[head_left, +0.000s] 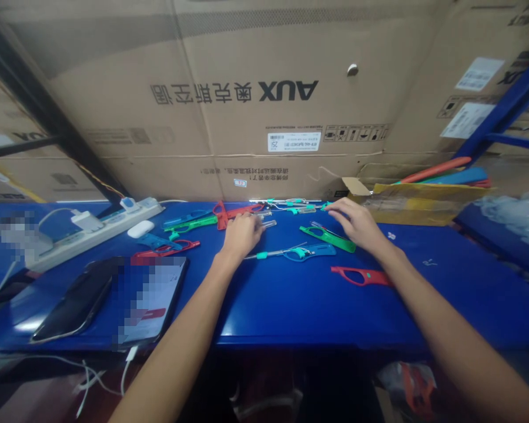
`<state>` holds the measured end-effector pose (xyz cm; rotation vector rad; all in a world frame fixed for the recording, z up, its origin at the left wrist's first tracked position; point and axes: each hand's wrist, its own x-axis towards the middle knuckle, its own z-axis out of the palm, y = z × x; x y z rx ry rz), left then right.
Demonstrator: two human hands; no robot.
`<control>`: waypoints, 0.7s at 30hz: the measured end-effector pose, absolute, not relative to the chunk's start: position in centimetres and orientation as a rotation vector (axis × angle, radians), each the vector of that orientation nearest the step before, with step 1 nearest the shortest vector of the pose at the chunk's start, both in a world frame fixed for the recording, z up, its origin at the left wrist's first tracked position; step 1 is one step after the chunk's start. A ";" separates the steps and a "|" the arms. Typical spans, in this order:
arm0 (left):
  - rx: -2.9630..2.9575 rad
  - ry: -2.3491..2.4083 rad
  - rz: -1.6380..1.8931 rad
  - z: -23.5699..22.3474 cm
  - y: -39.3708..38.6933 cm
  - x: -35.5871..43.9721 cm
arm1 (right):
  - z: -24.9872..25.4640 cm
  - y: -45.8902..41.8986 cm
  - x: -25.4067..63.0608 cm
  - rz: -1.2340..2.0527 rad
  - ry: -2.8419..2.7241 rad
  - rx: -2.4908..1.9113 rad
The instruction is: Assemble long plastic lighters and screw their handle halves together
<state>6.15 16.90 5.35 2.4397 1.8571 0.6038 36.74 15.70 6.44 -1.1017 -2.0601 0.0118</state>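
My left hand point(243, 236) rests low over the table with its fingers curled, closed about a clear plastic piece point(268, 224) that sticks out to the right. Just behind it lies a red lighter shell point(235, 212). My right hand point(359, 222) reaches to the back, its index fingertip and thumb closing on a small teal part point(325, 206) at the end of a row of thin igniter assemblies point(291, 203). Below the right fingers is a green lighter shell point(330, 238). A blue lighter shell point(312, 253) with a teal-fitted metal rod lies between the hands.
Another red shell point(361, 276) lies under the right forearm. Green point(194, 224) and blue shells are at left, near a power strip point(97, 229), a phone point(77, 299) and a tablet point(152, 299). An open carton point(417, 202) of coloured parts stands back right, before a large cardboard wall point(229, 47).
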 end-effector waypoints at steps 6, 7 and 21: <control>2.281 1.457 1.069 5.5 17.1 7.1 | 6.6 14.3 33.5 0.168 -1.953 -0.968; 2.261 1.366 1.115 5.5 17.1 7.3 | 6.6 14.1 33.0 0.254 -1.882 -0.984; 2.312 0.816 1.034 5.2 15.6 8.9 | 6.1 12.8 29.5 1.004 -1.403 -1.022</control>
